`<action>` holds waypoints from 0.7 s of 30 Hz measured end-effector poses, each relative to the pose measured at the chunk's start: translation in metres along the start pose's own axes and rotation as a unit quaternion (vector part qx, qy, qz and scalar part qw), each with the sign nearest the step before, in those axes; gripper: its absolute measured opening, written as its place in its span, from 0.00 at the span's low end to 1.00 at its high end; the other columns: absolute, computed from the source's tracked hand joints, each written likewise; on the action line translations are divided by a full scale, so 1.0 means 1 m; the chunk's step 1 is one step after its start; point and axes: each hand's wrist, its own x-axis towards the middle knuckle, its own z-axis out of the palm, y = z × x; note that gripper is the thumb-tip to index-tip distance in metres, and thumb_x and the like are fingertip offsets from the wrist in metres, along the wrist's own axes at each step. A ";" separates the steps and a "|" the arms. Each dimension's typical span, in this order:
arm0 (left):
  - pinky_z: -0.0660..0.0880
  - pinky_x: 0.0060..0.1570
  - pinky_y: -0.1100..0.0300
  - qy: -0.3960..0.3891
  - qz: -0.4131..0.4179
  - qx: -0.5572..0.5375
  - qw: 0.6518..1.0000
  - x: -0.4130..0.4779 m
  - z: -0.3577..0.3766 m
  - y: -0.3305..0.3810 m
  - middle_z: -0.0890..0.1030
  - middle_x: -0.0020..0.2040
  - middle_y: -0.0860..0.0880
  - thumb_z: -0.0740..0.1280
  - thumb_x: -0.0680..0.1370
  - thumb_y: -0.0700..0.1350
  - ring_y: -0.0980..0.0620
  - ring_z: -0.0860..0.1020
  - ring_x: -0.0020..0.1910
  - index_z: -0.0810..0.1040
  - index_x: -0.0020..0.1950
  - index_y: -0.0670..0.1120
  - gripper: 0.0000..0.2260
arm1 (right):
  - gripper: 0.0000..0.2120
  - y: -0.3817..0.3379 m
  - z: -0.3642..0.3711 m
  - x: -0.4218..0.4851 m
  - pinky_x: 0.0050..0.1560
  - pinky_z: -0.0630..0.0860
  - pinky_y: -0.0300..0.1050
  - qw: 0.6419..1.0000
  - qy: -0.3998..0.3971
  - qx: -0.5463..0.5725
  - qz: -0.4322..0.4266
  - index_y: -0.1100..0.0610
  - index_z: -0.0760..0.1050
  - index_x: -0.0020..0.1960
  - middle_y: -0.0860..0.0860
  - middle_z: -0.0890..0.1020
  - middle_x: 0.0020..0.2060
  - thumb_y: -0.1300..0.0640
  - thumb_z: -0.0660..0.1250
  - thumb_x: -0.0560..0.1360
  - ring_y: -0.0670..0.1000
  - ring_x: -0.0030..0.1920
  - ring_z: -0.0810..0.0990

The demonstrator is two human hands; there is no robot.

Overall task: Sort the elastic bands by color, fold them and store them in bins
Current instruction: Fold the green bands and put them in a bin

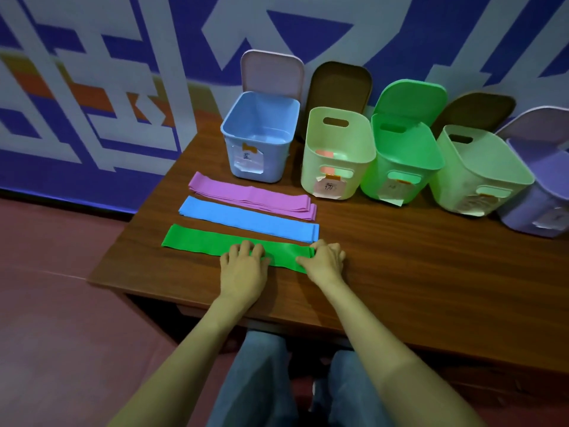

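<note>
Elastic bands lie colour-sorted on the table (pixel 400 257): pink bands (pixel 252 198), blue band (pixel 249 218), green band (pixel 197 241). Right hand (pixel 326 257) pinches the green end; left hand (pixel 244 263) presses bent fingers mid-band, grip unclear. Folding and binning apparently remain.

Single view: wide-angle head cam, worn by the person. It faces forward and steeply down at the table (pixel 415 266) at close range. Forearms (pixel 191 349) fill the lower frame; bins (pixel 397 161) and wall (pixel 92 87) sit along the top.
</note>
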 end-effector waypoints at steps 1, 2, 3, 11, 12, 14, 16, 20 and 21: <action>0.66 0.56 0.47 -0.018 -0.006 0.014 1.000 0.002 -0.003 0.003 0.75 0.57 0.44 0.59 0.79 0.50 0.40 0.71 0.58 0.76 0.57 0.43 0.14 | 0.13 0.000 0.001 -0.001 0.62 0.69 0.49 1.000 -0.005 0.012 -0.011 0.56 0.72 0.55 0.55 0.72 0.59 0.53 0.68 0.73 0.57 0.62 0.68; 0.64 0.58 0.47 -0.031 -0.005 0.030 0.999 0.006 -0.004 0.003 0.73 0.59 0.44 0.58 0.80 0.48 0.41 0.69 0.60 0.74 0.60 0.44 0.13 | 0.10 0.000 0.002 -0.002 0.59 0.71 0.49 0.999 -0.010 0.026 -0.023 0.55 0.71 0.53 0.55 0.74 0.57 0.56 0.68 0.73 0.57 0.60 0.71; 0.64 0.59 0.48 -0.031 0.012 0.033 0.999 0.010 -0.006 0.004 0.71 0.60 0.43 0.59 0.79 0.45 0.41 0.68 0.60 0.72 0.62 0.44 0.13 | 0.09 -0.001 0.001 -0.004 0.55 0.73 0.49 0.999 -0.016 0.038 -0.034 0.55 0.69 0.50 0.56 0.77 0.54 0.59 0.67 0.73 0.57 0.58 0.74; 0.64 0.68 0.49 -0.234 0.153 -0.071 0.957 0.059 -0.031 0.018 0.72 0.68 0.48 0.68 0.74 0.52 0.46 0.70 0.67 0.65 0.72 0.51 0.28 | 0.18 0.022 -0.034 -0.007 0.44 0.73 0.44 0.989 -0.027 0.115 -0.090 0.54 0.67 0.55 0.51 0.77 0.49 0.64 0.70 0.70 0.53 0.48 0.77; 0.67 0.65 0.50 -0.253 0.137 -0.080 0.954 0.061 -0.030 0.022 0.76 0.64 0.49 0.68 0.74 0.56 0.47 0.73 0.63 0.68 0.69 0.52 0.25 | 0.18 0.031 -0.042 -0.005 0.46 0.75 0.47 0.988 -0.030 0.131 -0.082 0.53 0.68 0.55 0.51 0.78 0.48 0.65 0.71 0.69 0.53 0.48 0.78; 0.72 0.59 0.52 -0.251 0.142 -0.079 0.954 0.063 -0.030 0.031 0.79 0.57 0.50 0.66 0.74 0.59 0.49 0.76 0.57 0.74 0.64 0.52 0.21 | 0.18 0.051 -0.058 -0.002 0.47 0.79 0.51 0.987 -0.030 0.147 -0.061 0.51 0.70 0.50 0.53 0.80 0.48 0.65 0.72 0.67 0.54 0.48 0.80; 0.72 0.57 0.52 -0.234 0.173 -0.048 0.956 0.063 -0.025 0.038 0.78 0.55 0.49 0.67 0.74 0.58 0.50 0.75 0.56 0.76 0.61 0.52 0.19 | 0.15 0.075 -0.077 0.000 0.45 0.79 0.51 0.991 -0.010 0.133 -0.030 0.52 0.71 0.49 0.53 0.80 0.47 0.65 0.71 0.68 0.53 0.47 0.80; 0.71 0.59 0.50 -0.213 0.197 -0.011 0.957 0.057 -0.014 0.052 0.74 0.58 0.48 0.66 0.75 0.56 0.48 0.73 0.59 0.75 0.63 0.51 0.18 | 0.11 0.125 -0.114 0.002 0.39 0.73 0.44 0.986 0.076 0.134 0.061 0.56 0.71 0.50 0.54 0.79 0.45 0.64 0.70 0.70 0.53 0.44 0.79; 0.70 0.59 0.50 -0.195 0.196 -0.009 0.961 0.052 -0.012 0.054 0.74 0.58 0.48 0.66 0.76 0.55 0.48 0.72 0.59 0.75 0.64 0.51 0.18 | 0.12 0.134 -0.121 0.002 0.38 0.73 0.43 0.984 0.084 0.136 0.081 0.56 0.70 0.50 0.54 0.79 0.45 0.64 0.69 0.71 0.53 0.43 0.79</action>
